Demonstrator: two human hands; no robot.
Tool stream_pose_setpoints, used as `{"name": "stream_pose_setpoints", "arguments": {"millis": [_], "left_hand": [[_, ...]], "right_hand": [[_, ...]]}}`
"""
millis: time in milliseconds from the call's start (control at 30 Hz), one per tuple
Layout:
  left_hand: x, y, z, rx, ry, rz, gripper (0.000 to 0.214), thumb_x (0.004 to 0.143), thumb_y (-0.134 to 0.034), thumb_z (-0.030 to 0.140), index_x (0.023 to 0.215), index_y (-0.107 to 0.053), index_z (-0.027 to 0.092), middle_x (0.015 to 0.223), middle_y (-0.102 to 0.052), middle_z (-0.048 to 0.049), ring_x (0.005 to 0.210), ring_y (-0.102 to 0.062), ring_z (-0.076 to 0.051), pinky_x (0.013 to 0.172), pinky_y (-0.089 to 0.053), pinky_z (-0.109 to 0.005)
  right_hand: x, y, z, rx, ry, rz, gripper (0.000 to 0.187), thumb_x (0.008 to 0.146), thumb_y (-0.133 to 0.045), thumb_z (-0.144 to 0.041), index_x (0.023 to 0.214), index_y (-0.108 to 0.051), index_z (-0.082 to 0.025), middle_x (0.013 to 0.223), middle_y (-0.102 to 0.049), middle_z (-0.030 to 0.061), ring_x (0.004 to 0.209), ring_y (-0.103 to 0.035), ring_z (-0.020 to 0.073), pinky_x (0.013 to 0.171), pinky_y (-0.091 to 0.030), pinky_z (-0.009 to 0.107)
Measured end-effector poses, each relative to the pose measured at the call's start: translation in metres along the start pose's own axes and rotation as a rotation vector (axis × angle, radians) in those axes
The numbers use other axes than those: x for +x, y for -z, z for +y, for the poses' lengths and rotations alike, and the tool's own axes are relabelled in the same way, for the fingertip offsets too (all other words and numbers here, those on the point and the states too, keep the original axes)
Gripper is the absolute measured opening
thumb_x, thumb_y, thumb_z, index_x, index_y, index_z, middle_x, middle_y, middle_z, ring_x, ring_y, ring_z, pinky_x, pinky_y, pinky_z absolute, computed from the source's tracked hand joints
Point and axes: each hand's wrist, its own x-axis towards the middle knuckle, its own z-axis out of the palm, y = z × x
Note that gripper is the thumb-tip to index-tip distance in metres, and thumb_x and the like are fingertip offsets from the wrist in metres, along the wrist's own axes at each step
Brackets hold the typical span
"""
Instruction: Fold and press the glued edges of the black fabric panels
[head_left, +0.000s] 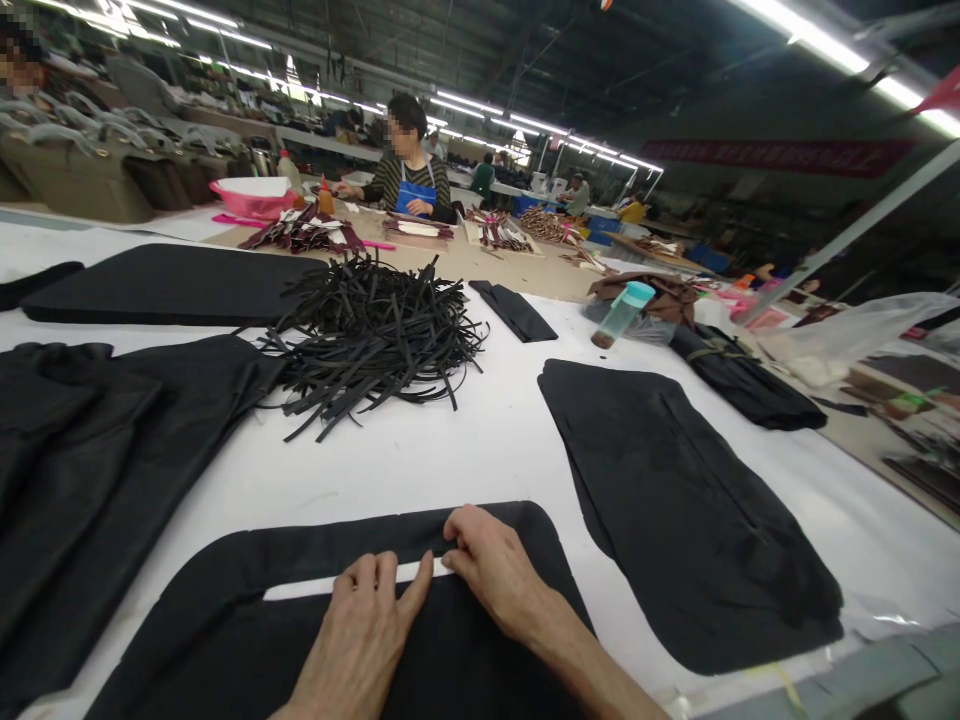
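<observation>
Lying flat at the counter's (487, 440) near edge: panel (225, 640), its white strip (330, 585) running left-right. Left hand (364, 630) presses just below the strip, fingers flat and close together. Right hand (491, 570) pinches the panel's fold at the strip's right end.

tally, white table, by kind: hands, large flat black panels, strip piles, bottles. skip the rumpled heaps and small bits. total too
Hands: 2 - left hand, right hand
Large flat black panels: 3 - near panel, right panel, far panel
Strip piles: 1 - strip pile
Bottles: 1 - bottle
Total: 7
</observation>
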Motion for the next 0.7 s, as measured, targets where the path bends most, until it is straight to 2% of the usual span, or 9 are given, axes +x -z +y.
{"name": "stream_pose_setpoints", "arguments": {"millis": [67, 200, 333, 433, 567, 700], "left_hand": [[0.000, -0.001, 0.000, -0.022, 0.009, 0.022, 0.060, 0.078, -0.046, 0.009, 0.131, -0.042, 0.037, 0.089, -0.059, -0.0074, 0.079, -0.055, -0.026, 0.067, -0.044, -0.037], [0.001, -0.002, 0.001, -0.047, 0.013, 0.074, 0.056, 0.077, -0.045, 0.008, 0.127, -0.049, 0.034, 0.092, -0.061, -0.0071, 0.081, -0.055, -0.025, 0.072, -0.045, -0.038], [0.004, -0.010, 0.007, -0.100, -0.035, 0.190, 0.043, 0.079, -0.045, 0.012, 0.118, -0.059, 0.024, 0.109, -0.061, -0.0080, 0.099, -0.051, -0.026, 0.088, -0.042, -0.040], [0.007, -0.018, 0.014, -0.136, -0.098, 0.245, 0.040, 0.078, -0.044, 0.009, 0.114, -0.061, 0.016, 0.116, -0.059, -0.0081, 0.110, -0.045, -0.023, 0.096, -0.038, -0.036], [0.010, -0.019, 0.021, -0.125, -0.129, 0.200, 0.040, 0.075, -0.045, 0.004, 0.110, -0.063, 0.011, 0.109, -0.059, -0.0115, 0.098, -0.049, -0.023, 0.088, -0.044, -0.035], [0.012, -0.012, 0.022, -0.080, -0.093, 0.203, 0.043, 0.076, -0.047, 0.006, 0.117, -0.058, 0.013, 0.092, -0.058, -0.0095, 0.081, -0.051, -0.022, 0.073, -0.048, -0.036]], "right_hand": [[-0.006, 0.005, 0.010, 0.068, 0.040, 0.029, 0.021, 0.078, -0.057, -0.009, 0.093, -0.054, -0.023, 0.085, -0.058, -0.0046, 0.080, -0.053, 0.0115, 0.069, -0.038, 0.020], [-0.013, 0.011, 0.027, 0.044, 0.095, 0.052, 0.012, 0.083, -0.053, -0.010, 0.081, -0.054, -0.022, 0.082, -0.056, -0.0039, 0.080, -0.051, 0.0126, 0.070, -0.037, 0.022], [-0.014, 0.014, 0.033, -0.084, 0.065, 0.013, 0.011, 0.087, -0.052, -0.014, 0.079, -0.056, -0.021, 0.084, -0.057, -0.0025, 0.083, -0.052, 0.0131, 0.073, -0.036, 0.023], [-0.011, 0.017, 0.030, -0.115, 0.024, -0.022, 0.010, 0.087, -0.052, -0.016, 0.079, -0.058, -0.020, 0.084, -0.060, -0.0013, 0.081, -0.054, 0.0135, 0.072, -0.037, 0.023], [0.000, 0.024, 0.021, -0.171, -0.073, -0.095, 0.016, 0.083, -0.050, -0.013, 0.078, -0.064, -0.018, 0.081, -0.066, 0.0045, 0.077, -0.060, 0.0173, 0.067, -0.038, 0.025], [0.011, 0.032, 0.012, -0.210, -0.159, -0.179, 0.019, 0.077, -0.052, -0.010, 0.074, -0.069, -0.017, 0.078, -0.070, 0.0099, 0.075, -0.065, 0.0219, 0.062, -0.039, 0.027]]}}
